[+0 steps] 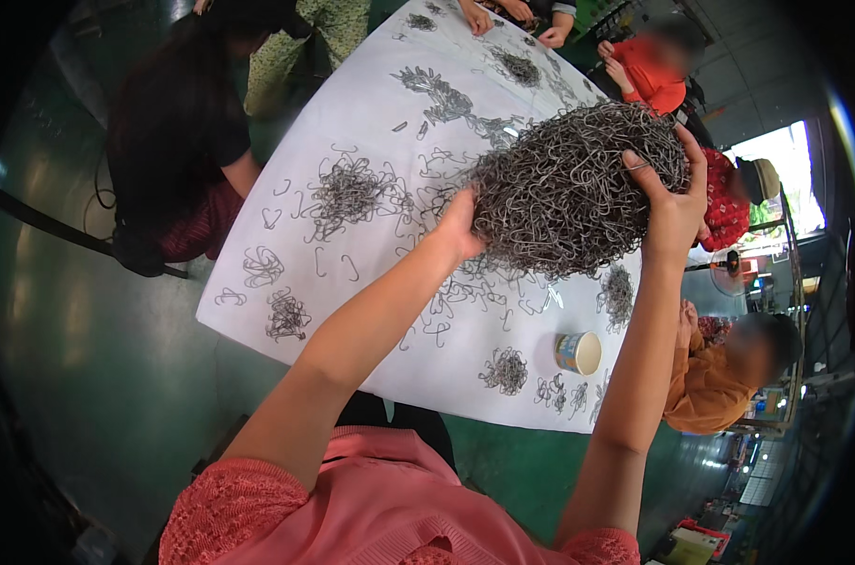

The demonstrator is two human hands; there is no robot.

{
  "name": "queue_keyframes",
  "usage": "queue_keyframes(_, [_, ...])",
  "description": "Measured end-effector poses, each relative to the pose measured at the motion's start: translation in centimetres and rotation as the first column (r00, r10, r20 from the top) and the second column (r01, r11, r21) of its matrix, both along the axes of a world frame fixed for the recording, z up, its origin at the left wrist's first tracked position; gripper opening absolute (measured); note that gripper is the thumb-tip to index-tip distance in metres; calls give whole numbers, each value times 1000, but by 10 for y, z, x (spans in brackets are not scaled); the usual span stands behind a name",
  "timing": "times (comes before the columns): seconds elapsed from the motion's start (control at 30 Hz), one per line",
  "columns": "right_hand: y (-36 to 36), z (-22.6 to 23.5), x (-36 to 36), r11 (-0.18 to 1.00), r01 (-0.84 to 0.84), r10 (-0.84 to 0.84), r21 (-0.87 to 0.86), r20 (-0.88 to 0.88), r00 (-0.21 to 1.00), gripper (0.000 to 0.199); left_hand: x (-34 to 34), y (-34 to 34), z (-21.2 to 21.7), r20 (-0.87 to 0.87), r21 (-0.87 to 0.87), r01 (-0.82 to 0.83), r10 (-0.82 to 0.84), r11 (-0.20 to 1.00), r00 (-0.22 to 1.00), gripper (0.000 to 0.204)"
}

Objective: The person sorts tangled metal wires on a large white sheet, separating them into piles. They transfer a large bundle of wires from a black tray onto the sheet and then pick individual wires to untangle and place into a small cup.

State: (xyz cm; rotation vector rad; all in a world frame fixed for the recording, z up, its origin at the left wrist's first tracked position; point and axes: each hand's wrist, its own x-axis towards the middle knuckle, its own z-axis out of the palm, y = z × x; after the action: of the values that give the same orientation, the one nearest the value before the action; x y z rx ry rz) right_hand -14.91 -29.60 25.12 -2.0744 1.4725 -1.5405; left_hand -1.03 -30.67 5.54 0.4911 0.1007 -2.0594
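Head camera gave me a tangled clump of bent wire hooks [573, 188] held between both hands over the white counter [343, 113]: the right hand [672, 200] had its thumb and index finger spread around the right end, while the left hand [459, 226] gripped the left side, most of its fingers hidden. I judged the clump fairly heavy, springy, only loosely interlocked and apt to shed hooks, so best cradled broadly from both ends. Near the close edge stood a paper cup [567, 352], its pale inside showing, no contents discernible.
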Motion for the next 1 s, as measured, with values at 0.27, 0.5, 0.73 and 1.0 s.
queue_keyframes(0.27, [0,-1,4,1000,-1,1,5,-4,1000,61,7,3,9,56,-33,20,-18,999,998,44])
queue_keyframes(0.5, [0,0,1,996,-65,56,58,151,987,61,4,14,9,125,-144,41,-23,989,992,43])
queue_keyframes(0.73, [9,-3,1,997,7,-11,72,54,998,60,30,5,7,278,-200,257,-197,946,940,43])
queue_keyframes(1.0, [14,0,-1,998,-30,23,51,136,990,60,64,24,-13,347,-380,221,-83,898,934,74])
